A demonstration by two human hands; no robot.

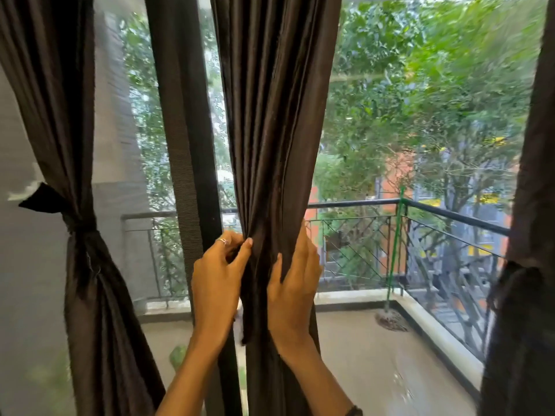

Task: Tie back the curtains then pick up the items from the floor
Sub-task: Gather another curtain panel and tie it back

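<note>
**Now at the window: middle curtain gathered in both hands**

Right at the glass, the middle curtain (276,130) is being bunched at waist height, where its dark brown folds narrow into a tight neck. It hangs just beside the dark door frame (183,121), with its lower end dropping out of view at the bottom edge.

The left hand (217,277) is seen at the curtain's left edge: thumb and forefinger are closed in a pinch on a fold, and a ring (222,241) is worn on one finger. The right hand (292,280) is wrapped around the curtain's right side, thumb laid on the front of the cloth, fingers curled behind it and hidden there. No tie-back can be made out on this curtain.

Over at the left edge of the view, the left curtain (84,205) is already cinched by a dark tie (79,226). At the right edge, the right curtain (528,235) is likewise gathered, though its tie is blurred.

Beyond the glass, a balcony railing (420,205) and green trees (420,85) are seen.
</note>
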